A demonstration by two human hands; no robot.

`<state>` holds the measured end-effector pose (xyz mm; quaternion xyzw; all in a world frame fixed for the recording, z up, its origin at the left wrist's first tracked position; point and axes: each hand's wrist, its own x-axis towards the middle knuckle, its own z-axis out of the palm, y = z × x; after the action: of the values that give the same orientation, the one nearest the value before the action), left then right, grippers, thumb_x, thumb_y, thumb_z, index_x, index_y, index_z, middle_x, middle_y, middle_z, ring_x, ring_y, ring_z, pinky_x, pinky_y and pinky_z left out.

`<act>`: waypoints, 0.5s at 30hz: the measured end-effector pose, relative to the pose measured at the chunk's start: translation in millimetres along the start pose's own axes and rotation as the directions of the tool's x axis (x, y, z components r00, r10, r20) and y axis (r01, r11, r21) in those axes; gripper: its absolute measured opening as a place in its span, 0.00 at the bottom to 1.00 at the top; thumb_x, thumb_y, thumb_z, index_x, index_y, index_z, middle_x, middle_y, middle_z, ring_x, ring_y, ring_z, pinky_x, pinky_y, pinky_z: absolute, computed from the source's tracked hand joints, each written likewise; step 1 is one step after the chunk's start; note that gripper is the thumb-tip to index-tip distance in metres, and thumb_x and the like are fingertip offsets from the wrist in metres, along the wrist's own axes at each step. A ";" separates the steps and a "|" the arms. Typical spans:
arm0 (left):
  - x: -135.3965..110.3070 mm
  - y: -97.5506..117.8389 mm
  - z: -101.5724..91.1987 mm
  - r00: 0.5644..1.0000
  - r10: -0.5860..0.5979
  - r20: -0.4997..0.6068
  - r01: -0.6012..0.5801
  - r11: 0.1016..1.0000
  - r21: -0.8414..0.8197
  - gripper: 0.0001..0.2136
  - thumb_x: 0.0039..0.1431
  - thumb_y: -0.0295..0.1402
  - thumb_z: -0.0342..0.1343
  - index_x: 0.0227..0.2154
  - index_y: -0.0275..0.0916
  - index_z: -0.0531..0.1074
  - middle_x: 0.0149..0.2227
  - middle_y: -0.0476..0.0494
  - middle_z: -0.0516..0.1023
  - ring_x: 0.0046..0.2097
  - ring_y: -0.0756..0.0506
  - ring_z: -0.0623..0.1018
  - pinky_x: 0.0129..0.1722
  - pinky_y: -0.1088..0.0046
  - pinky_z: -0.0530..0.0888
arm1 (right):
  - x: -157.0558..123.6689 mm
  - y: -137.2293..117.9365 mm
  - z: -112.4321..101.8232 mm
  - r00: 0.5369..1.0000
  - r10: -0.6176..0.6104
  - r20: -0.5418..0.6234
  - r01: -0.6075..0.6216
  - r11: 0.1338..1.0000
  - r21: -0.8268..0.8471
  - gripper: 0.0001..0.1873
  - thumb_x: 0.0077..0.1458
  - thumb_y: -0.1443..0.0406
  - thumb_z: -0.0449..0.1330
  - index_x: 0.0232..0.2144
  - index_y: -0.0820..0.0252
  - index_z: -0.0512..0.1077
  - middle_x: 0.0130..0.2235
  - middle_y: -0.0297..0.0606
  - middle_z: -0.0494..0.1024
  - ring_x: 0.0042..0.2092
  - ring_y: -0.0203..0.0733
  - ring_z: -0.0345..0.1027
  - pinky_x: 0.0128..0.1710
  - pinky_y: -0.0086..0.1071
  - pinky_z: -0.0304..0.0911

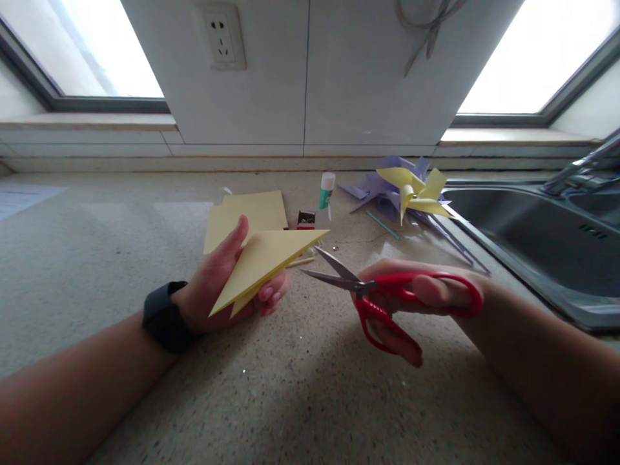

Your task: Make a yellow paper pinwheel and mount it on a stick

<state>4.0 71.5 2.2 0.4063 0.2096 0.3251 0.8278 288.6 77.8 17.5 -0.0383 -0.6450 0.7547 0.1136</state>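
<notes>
My left hand (217, 284), with a dark watch on its wrist, grips a yellow paper folded into a triangle (266, 258), thumb on top and fingers curled under. The triangle's long tip points right. My right hand (426, 297) holds red-handled scissors (378, 294) with fingers through the loops. The blades are parted and point left toward the paper's tip, a short gap away. Both hands hover above a speckled stone counter (300, 387).
Flat yellow sheets (261, 210) lie behind my left hand. A glue stick (327, 190), a small dark box (306, 220), a thin green stick (382, 226) and yellow and purple paper pinwheels (411, 190) sit at the back. A steel sink (542, 239) is at the right.
</notes>
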 end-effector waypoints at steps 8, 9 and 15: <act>0.6 -0.2 2.4 0.999 0.015 0.029 -0.018 0.996 0.088 0.41 0.66 0.61 0.27 0.33 0.30 0.75 0.19 0.47 0.66 0.24 0.49 0.69 0.25 0.75 0.69 | 5.6 9.0 4.7 0.995 0.002 -0.100 -0.005 1.000 -0.029 0.36 0.65 0.40 0.46 0.36 0.67 0.73 0.23 0.39 0.77 0.22 0.36 0.71 0.24 0.28 0.68; 0.4 -0.3 2.3 0.999 0.019 0.032 -0.021 0.995 0.094 0.41 0.66 0.61 0.26 0.34 0.30 0.75 0.19 0.48 0.66 0.23 0.50 0.68 0.24 0.75 0.68 | 4.9 9.5 4.0 0.994 0.010 -0.109 -0.013 1.000 -0.020 0.36 0.64 0.40 0.47 0.36 0.68 0.73 0.23 0.40 0.77 0.22 0.37 0.71 0.24 0.29 0.68; -3.6 -2.6 -2.5 0.999 0.010 0.037 -0.014 0.994 0.111 0.30 0.68 0.56 0.39 0.41 0.32 0.75 0.22 0.47 0.69 0.25 0.50 0.70 0.25 0.77 0.70 | -3.7 8.6 -3.4 0.992 -0.057 -0.117 0.059 0.998 0.019 0.32 0.67 0.42 0.45 0.39 0.66 0.70 0.24 0.39 0.78 0.22 0.37 0.72 0.26 0.29 0.70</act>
<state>0.9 69.1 -1.1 0.4587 0.2099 0.3105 0.8057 291.9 79.1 8.2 -0.0623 -0.6296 0.7548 0.1733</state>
